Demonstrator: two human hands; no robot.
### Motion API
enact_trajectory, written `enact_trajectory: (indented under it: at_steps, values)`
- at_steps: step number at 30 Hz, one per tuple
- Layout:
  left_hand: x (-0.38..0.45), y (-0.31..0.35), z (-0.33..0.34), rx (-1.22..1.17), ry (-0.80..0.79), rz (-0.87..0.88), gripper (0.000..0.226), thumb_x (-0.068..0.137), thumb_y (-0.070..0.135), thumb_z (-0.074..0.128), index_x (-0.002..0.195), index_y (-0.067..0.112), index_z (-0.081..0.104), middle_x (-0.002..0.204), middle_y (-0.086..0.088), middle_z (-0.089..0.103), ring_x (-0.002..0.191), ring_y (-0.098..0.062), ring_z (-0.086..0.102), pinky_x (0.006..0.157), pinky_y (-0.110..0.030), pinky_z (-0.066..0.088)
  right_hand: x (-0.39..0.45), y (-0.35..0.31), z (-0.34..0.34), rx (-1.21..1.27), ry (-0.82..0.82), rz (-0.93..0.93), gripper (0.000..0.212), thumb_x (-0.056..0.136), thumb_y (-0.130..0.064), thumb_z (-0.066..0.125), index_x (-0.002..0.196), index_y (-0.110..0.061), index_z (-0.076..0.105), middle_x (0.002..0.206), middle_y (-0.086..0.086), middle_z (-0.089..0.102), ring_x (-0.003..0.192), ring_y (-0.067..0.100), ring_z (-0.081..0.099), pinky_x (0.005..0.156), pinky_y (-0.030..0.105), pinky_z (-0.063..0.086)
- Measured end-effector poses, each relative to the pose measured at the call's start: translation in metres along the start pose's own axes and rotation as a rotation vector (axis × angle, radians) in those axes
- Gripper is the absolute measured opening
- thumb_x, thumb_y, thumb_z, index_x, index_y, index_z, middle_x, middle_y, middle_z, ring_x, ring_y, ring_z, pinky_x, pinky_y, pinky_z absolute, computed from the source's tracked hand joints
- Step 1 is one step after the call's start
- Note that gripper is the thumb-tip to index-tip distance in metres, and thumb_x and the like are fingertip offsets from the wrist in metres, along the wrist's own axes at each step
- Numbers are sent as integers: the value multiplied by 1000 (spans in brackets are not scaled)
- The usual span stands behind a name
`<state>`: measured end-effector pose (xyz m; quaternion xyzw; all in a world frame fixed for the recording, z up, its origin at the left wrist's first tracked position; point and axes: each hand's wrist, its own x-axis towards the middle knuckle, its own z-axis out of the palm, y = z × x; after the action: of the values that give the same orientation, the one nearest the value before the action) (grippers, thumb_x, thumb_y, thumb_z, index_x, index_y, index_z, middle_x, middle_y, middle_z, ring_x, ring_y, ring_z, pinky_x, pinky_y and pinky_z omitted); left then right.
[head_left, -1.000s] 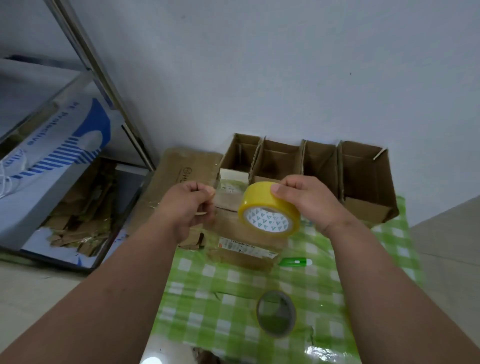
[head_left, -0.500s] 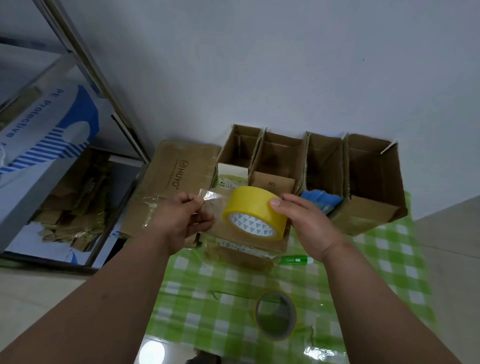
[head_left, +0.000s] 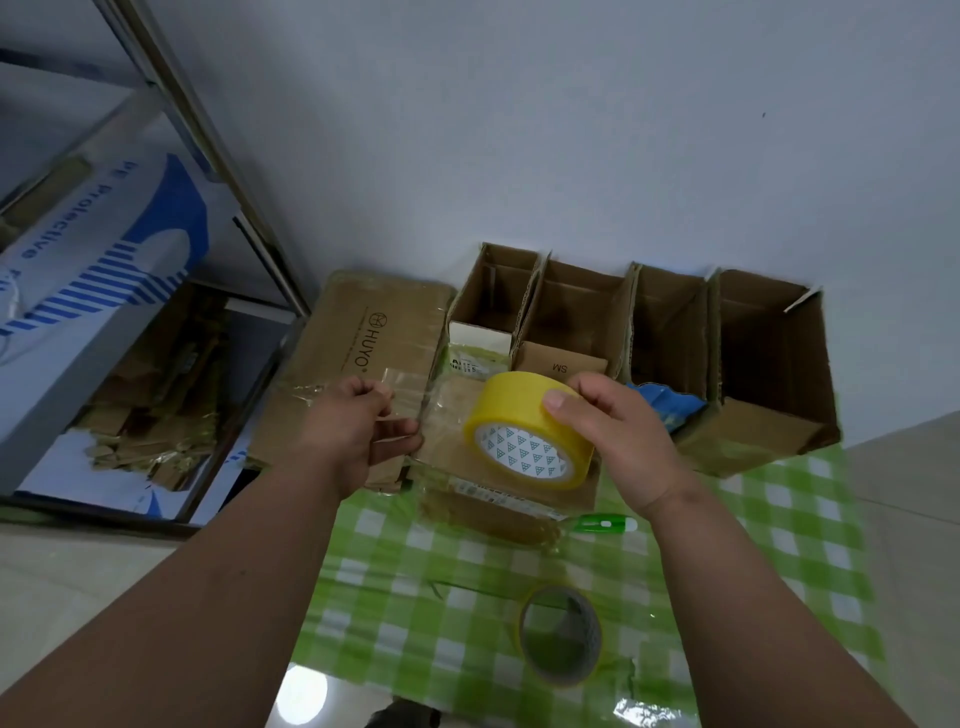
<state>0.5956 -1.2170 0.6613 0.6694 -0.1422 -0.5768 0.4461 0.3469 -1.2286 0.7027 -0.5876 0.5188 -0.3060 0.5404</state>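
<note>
We see the right hand (head_left: 618, 431) gripping the yellow tape roll (head_left: 527, 434) above the flattened box (head_left: 498, 467); left hand (head_left: 353, 431) pinching the clear strip (head_left: 431, 410) (pulled taut).

You have a green checked cloth (head_left: 779, 519) on the worktop. Low in the centre of the frame a nearly spent roll (head_left: 584, 631) stands on it, and a green cutter (head_left: 602, 523) lies above that. Four open cartons (head_left: 769, 364) line the wall at centre right, with a blue packet (head_left: 670, 410) in the third. A flattened HUYO carton (head_left: 363, 332) lies just left of them. At the left, your rack (head_left: 208, 130) holds a blue-and-white box (head_left: 104, 270) and cardboard scraps (head_left: 150, 395).
</note>
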Motion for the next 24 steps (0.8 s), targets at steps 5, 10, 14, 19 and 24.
enact_trajectory:
  at_steps: [5, 10, 14, 19, 24]
  values:
    - [3, -2, -1, 32, -25, -47, 3, 100, 7, 52, 97, 7, 51, 87, -10, 49, 57, -20, 61, 50, -31, 57, 4, 4, -5, 23, -11, 21, 20, 73, -51, 60, 75, -32, 63, 70, -12, 62, 68, 6, 63, 62, 25, 46]
    - [6, -10, -3, 113, -27, -84, 7, 99, 8, 56, 92, 10, 55, 77, -7, 52, 54, -16, 59, 46, -25, 54, 2, 9, -4, 19, 22, 26, 32, 65, -65, 60, 80, -37, 68, 74, -13, 66, 70, 2, 66, 58, 17, 48]
    - [9, -21, 2, 176, -17, -88, 15, 98, 12, 58, 83, 15, 57, 67, -2, 57, 48, -10, 54, 41, -21, 46, 2, 10, -3, 58, 47, 53, 13, 67, -59, 64, 79, -55, 67, 78, -26, 67, 73, -6, 65, 56, 9, 47]
    - [11, -33, 11, 249, 41, -84, 12, 95, 20, 64, 84, 17, 64, 66, -2, 61, 56, -15, 50, 53, -27, 42, 3, 13, -1, 88, 62, 85, 22, 56, -66, 63, 76, -57, 67, 77, -30, 67, 73, -8, 65, 57, 13, 51]
    - [6, -30, 14, 304, 60, -36, 6, 90, 16, 69, 87, 16, 64, 55, 7, 65, 42, -4, 57, 41, -18, 42, 2, 18, -2, 111, 54, 127, 24, 52, -69, 65, 75, -70, 60, 83, -41, 62, 79, -14, 63, 69, 24, 49]
